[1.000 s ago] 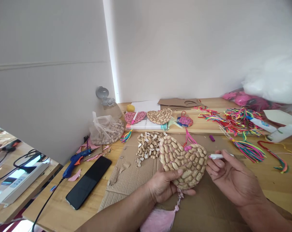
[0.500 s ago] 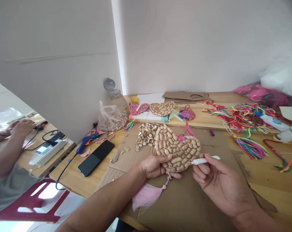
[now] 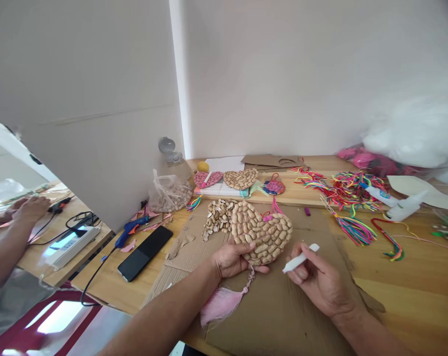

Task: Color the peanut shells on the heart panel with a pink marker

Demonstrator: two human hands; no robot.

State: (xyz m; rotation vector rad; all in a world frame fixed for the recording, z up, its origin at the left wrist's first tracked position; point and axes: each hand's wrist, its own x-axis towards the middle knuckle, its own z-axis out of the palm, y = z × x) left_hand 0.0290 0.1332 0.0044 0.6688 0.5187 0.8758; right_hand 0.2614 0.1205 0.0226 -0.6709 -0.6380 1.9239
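We hold a peanut heart (image 3: 263, 232) and a pen.
In the head view, our left hand (image 3: 233, 259) is curled tight on the heart's near edge, over the cardboard (image 3: 301, 316) in the middle. Just to the right, our right hand (image 3: 316, 282) pinches a white pen (image 3: 301, 257), close to the heart.

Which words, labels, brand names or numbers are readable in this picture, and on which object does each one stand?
No text can be read anywhere.
White bottle: a blue label mark, too blurred to read.
White marker held in the right hand: no print visible.
Phone: screen dark, nothing shown.
Peanut heart held in the left hand: no writing.
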